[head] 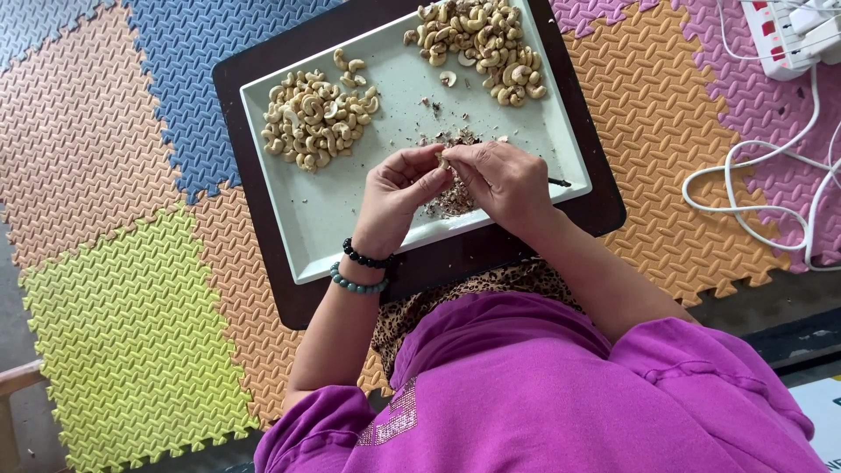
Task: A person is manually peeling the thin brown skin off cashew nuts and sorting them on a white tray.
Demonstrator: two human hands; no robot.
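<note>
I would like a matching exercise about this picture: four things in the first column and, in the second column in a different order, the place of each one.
Things:
1. smaller cashew pile
2. larger cashew pile
3. heap of skin flakes
4. bead bracelets

Places:
A. on the left wrist
B. far right corner of the pale tray
C. left part of the tray
D. on the tray, under the left hand and right hand

Pairs: 1-C, 2-B, 3-D, 4-A
</note>
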